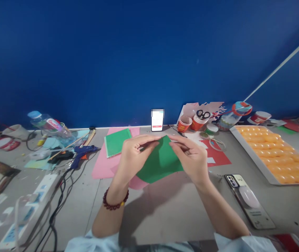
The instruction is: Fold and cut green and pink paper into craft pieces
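Between my two hands a green sheet of paper point(161, 162) is held above the table, one corner pointing away from me. My left hand point(136, 154) pinches its left edge near that far corner, thumb below the fingers. On the other side, my right hand point(190, 152) pinches the right edge close to the same corner. A stack of green paper squares point(118, 142) lies to the left of my left hand, on pink paper point(100, 168). Straight ahead, a lit phone point(157, 120) leans upright against the blue wall.
Left are a blue glue gun point(82, 154), cables, a power strip point(31, 213) and a plastic bottle point(52, 126). Right stand paper cups point(184, 124), one holding scissors point(203, 114), red paper point(221, 157), a tray of orange balls point(272, 150) and another phone point(249, 201).
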`<state>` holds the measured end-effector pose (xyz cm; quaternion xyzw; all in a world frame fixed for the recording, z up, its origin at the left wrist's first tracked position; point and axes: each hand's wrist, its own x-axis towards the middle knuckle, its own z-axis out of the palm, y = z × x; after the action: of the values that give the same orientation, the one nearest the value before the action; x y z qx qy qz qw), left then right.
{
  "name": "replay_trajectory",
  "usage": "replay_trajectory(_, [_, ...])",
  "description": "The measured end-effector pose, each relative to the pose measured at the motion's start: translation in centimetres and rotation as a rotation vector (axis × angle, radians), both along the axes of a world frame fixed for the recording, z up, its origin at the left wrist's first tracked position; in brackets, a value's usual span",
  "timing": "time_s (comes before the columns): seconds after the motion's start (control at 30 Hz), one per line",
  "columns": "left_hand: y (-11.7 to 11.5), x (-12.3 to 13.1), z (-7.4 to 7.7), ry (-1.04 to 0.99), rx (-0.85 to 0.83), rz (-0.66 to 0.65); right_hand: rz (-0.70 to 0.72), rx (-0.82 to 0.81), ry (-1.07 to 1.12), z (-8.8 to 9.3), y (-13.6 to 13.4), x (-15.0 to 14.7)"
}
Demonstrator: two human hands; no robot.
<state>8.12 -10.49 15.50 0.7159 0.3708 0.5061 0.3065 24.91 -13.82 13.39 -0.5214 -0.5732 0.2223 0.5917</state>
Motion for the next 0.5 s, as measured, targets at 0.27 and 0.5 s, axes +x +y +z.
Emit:
replay_trajectory(0.27, [-0.11,0.01,0.16,0.000,0.032,-0.021,-0.048,0.090,-0.074,0.17,-0.12,-0.17])
replay_trajectory(0.5, [-0.19,0.02,0.10,0.008,0.058,-0.032,-0.077,0.124,-0.129,0.41,-0.34,-0.28])
